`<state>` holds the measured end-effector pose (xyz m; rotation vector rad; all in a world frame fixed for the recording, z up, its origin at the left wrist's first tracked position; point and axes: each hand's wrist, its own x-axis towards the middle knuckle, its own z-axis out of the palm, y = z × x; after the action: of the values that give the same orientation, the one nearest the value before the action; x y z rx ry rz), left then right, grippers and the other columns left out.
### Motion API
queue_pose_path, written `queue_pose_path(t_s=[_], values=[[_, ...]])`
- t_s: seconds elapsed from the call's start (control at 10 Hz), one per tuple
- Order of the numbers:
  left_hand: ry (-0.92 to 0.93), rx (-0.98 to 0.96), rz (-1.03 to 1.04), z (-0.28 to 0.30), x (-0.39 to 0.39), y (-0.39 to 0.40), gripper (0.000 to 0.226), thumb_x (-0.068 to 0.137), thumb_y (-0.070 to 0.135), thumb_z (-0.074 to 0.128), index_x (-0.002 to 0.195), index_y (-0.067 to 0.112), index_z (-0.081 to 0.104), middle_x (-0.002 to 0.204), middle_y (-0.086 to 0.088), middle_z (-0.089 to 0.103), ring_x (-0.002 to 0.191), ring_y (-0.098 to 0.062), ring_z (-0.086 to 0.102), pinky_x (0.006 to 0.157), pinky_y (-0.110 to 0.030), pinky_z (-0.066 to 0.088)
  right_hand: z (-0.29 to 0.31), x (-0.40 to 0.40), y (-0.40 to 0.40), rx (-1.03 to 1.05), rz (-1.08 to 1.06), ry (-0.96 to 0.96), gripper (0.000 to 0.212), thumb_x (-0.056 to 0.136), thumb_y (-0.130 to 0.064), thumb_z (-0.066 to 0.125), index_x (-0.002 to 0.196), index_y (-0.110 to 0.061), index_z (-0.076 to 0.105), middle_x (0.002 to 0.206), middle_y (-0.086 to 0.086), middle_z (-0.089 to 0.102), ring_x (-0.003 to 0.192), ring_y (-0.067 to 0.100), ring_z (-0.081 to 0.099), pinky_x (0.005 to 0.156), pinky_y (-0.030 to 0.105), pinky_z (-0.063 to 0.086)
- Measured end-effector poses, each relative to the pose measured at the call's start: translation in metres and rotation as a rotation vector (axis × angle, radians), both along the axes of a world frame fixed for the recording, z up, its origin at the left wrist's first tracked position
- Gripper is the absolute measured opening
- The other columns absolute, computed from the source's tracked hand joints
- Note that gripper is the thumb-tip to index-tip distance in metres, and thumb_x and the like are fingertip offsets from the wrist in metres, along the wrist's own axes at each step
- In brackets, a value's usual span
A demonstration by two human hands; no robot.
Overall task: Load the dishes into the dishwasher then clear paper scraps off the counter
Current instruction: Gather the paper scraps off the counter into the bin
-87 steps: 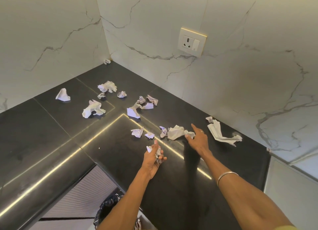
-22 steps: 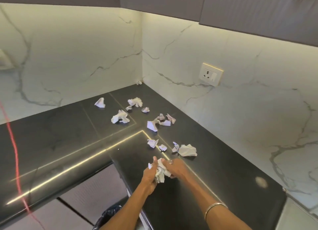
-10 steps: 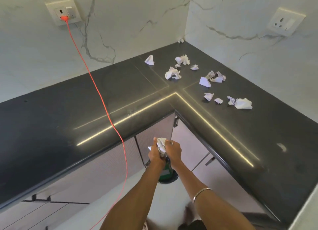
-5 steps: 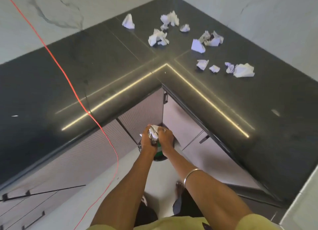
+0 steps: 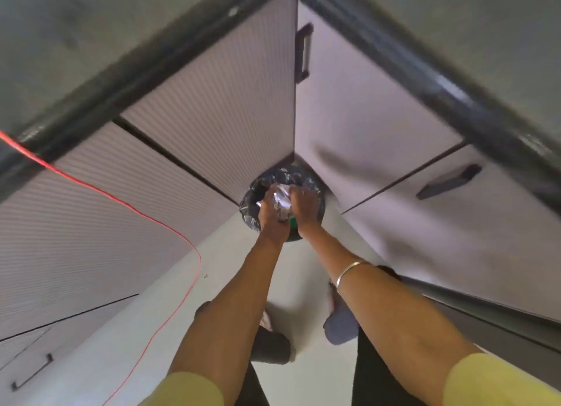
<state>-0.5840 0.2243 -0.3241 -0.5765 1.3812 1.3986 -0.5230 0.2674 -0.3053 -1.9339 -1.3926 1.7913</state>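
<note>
A wad of crumpled white paper scraps (image 5: 281,199) sits squeezed between both my hands, low over the floor. My left hand (image 5: 268,212) grips its left side and my right hand (image 5: 305,206) grips its right side. Directly beneath them stands a round green bin with a black plastic liner (image 5: 253,193), tucked into the inside corner of the cabinets. The scraps are held over the bin's open mouth. The counter top with the other scraps is out of view.
Ribbed cabinet doors (image 5: 212,102) and drawer fronts with dark handles (image 5: 449,181) close in on both sides of the bin. The black counter edge (image 5: 425,71) runs overhead. A red cord (image 5: 170,232) hangs down at the left. My feet stand on the pale floor (image 5: 121,345).
My view has tipped down from the counter to the floor. Both hands have carried the wad of scraps lower, down over the bin's mouth.
</note>
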Motion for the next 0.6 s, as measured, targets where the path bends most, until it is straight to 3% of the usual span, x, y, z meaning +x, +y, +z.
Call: queue_pose_path(t_s=[0.1, 0.2, 0.3, 0.5, 0.6], values=[[0.012, -0.061, 0.056, -0.059, 0.001, 0.004, 0.035, 0.073, 0.034, 0.078, 0.104, 0.017, 0.073, 0.082, 0.001, 0.067, 0.072, -0.016, 0.064, 0.065, -0.028, 0.053, -0.062, 0.000, 0.000, -0.030, -0.044, 0.013, 0.036, 0.102, -0.024, 0.040, 0.121, -0.001, 0.060, 0.118, 0.014, 0.064, 0.110, 0.029, 0.061, 0.077, 0.024, 0.045], [0.035, -0.119, 0.010, -0.138, -0.003, 0.011, 0.081, 0.051, 0.045, 0.083, 0.123, 0.011, 0.067, 0.093, -0.001, 0.070, 0.082, -0.020, 0.067, 0.090, -0.035, 0.053, -0.120, 0.002, -0.001, -0.075, -0.103, 0.038, 0.039, 0.102, -0.029, 0.040, 0.123, -0.002, 0.059, 0.117, 0.015, 0.065, 0.108, 0.030, 0.063, 0.070, 0.023, 0.048], [-0.021, -0.090, -0.063, -0.206, -0.006, 0.014, 0.090, 0.050, 0.051, 0.085, 0.129, 0.013, 0.064, 0.119, -0.005, 0.069, 0.102, -0.027, 0.068, 0.092, -0.038, 0.054, -0.165, 0.006, 0.001, -0.120, -0.163, 0.041, 0.046, 0.102, -0.041, 0.038, 0.127, -0.007, 0.058, 0.120, 0.011, 0.065, 0.109, 0.026, 0.063, 0.066, 0.020, 0.046], [-0.114, -0.028, 0.135, -0.188, -0.006, 0.017, 0.057, 0.090, 0.059, 0.050, 0.122, 0.014, 0.064, 0.092, -0.005, 0.069, 0.096, -0.022, 0.065, 0.079, -0.032, 0.056, -0.239, 0.001, 0.008, -0.222, -0.292, 0.154, 0.071, 0.097, -0.064, 0.021, 0.132, -0.011, 0.053, 0.114, 0.006, 0.067, 0.110, 0.028, 0.064, 0.098, 0.042, 0.051], [-0.123, 0.029, 0.151, -0.179, -0.008, 0.016, 0.054, 0.090, 0.061, 0.048, 0.116, 0.017, 0.064, 0.096, -0.011, 0.070, 0.088, -0.032, 0.066, 0.065, -0.037, 0.050, -0.258, 0.001, 0.006, -0.266, -0.314, 0.236, 0.063, 0.099, -0.058, 0.019, 0.128, -0.017, 0.057, 0.116, 0.015, 0.069, 0.115, 0.036, 0.061, 0.103, 0.055, 0.046]])
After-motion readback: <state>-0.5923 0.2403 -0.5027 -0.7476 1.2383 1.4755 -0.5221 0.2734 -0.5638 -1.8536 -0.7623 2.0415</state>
